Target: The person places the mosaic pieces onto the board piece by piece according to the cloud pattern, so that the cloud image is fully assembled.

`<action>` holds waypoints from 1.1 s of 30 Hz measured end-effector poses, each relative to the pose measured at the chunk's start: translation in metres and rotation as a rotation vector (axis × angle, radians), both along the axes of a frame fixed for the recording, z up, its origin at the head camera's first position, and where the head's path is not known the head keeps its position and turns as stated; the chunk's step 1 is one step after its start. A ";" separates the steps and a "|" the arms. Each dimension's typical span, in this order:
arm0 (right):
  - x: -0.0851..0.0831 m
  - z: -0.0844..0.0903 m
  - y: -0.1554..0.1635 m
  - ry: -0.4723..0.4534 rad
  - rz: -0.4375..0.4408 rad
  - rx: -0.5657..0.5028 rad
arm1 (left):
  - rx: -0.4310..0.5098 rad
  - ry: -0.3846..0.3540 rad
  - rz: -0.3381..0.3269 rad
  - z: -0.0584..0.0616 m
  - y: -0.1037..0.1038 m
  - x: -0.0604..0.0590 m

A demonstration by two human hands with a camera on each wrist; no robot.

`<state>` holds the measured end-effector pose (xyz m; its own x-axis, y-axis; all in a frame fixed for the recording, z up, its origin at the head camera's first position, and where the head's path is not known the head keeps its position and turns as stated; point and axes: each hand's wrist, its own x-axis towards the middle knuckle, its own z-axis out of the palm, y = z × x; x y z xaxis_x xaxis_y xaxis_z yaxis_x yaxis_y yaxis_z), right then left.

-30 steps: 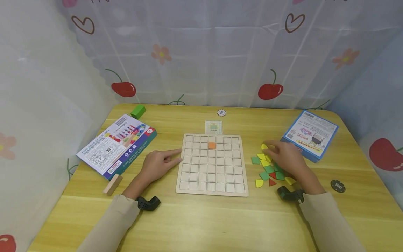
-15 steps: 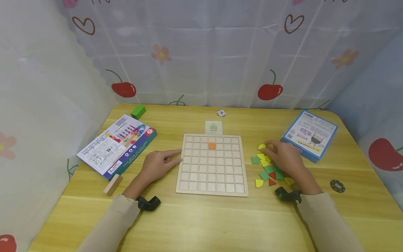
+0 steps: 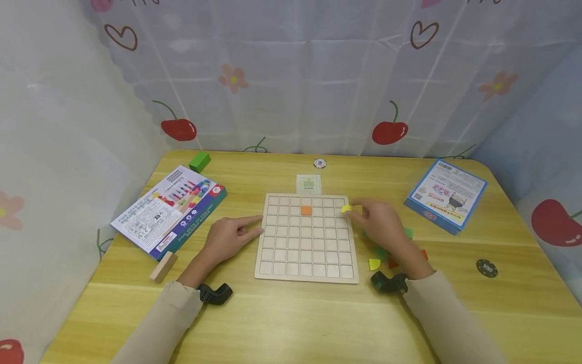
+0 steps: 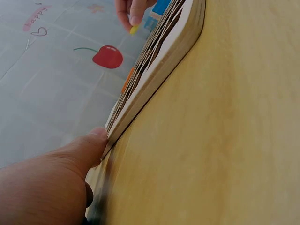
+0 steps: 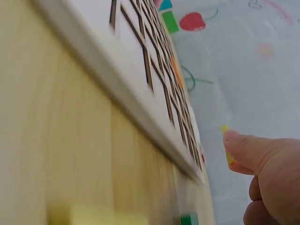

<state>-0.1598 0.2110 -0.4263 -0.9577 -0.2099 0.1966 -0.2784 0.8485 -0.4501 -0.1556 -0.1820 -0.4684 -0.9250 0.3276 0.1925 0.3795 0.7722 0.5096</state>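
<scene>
Yellow piece (image 3: 346, 208) pinched in right hand (image 3: 379, 222) fingertips, over grid board (image 3: 306, 236) right edge, second row.
Advice: lower it flat, square to a cell. Left hand (image 3: 229, 236) lies relaxed, index straight on board's left edge; keep bracing it. Count: one orange tile (image 3: 306, 210) seated, one board, loose-piece pile (image 3: 386, 253) mostly hidden by the hand, uncountable.

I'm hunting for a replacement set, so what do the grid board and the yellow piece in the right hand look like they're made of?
The grid board looks like pale unfinished wood, probably plywood: matte, with a thick light edge in the left wrist view. The yellow piece, pinched by the right hand, is a thin flat tile in solid matte colour, possibly painted wood, though it is too small to tell.
</scene>
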 end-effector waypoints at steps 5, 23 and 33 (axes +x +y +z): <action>-0.001 0.001 -0.029 -0.023 0.024 -0.014 | -0.003 -0.007 -0.001 0.000 0.000 0.000; -0.015 0.000 -0.096 -0.060 0.100 -0.069 | -0.005 -0.018 0.005 0.002 0.001 0.001; -0.023 -0.005 -0.087 -0.119 0.018 -0.095 | 0.002 0.005 -0.001 0.001 0.001 0.001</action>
<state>-0.1833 0.1240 -0.4314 -0.9718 -0.2129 0.1013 -0.2326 0.7960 -0.5588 -0.1545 -0.1807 -0.4671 -0.9237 0.3278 0.1981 0.3828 0.7708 0.5093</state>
